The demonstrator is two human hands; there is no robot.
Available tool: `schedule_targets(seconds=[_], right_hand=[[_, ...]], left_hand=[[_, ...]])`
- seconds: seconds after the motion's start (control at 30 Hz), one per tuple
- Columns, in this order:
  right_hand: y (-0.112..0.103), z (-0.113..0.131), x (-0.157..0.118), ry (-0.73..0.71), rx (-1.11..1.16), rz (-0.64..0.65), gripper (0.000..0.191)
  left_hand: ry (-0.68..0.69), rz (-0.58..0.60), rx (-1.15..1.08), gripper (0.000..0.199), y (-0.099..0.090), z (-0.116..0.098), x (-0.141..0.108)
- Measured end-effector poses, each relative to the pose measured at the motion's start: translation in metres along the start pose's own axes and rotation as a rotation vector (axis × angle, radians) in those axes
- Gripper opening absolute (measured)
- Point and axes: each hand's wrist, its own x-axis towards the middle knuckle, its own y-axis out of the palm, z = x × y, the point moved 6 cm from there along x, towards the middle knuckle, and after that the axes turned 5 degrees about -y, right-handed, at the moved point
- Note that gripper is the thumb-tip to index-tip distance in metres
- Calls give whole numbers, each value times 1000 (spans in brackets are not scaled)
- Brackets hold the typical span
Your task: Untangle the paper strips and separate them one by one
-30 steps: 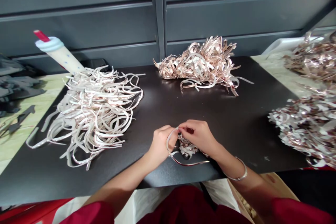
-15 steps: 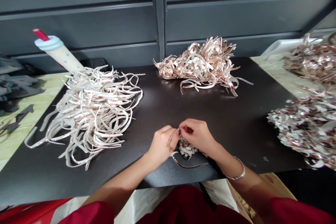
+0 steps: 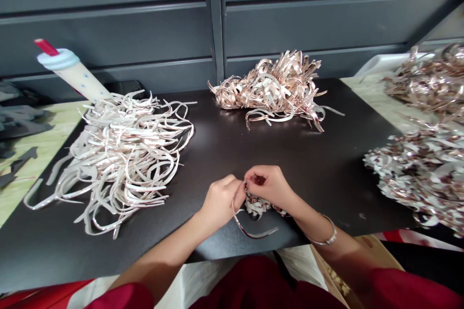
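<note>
shiny metal strip curves down from both hands, just above the near edge of the dark table. in the head view, the left hand and right hand pinch its upper end between their fingertips, right over a small shredded tangle. a pale strip pile lies left, a coppery pile ahead, and a silvery pile right.
</note>
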Motion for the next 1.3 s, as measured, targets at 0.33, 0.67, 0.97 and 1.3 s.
schedule_targets(seconds=[0.33, 0.67, 0.97, 1.3], right_hand=[[1, 3, -3, 4, -13, -90, 12], [3, -6, 0, 201, 400, 41, 13], [9, -11, -2, 254, 491, 43, 6], [7, -11, -3, 221, 430, -31, 11]], left_hand=[[95, -78, 89, 32, 1, -4, -3], [51, -92, -1, 34, -9, -6, -2], [121, -103, 96, 31, -5, -8, -3], [149, -132, 111, 28, -8, -8, -3]])
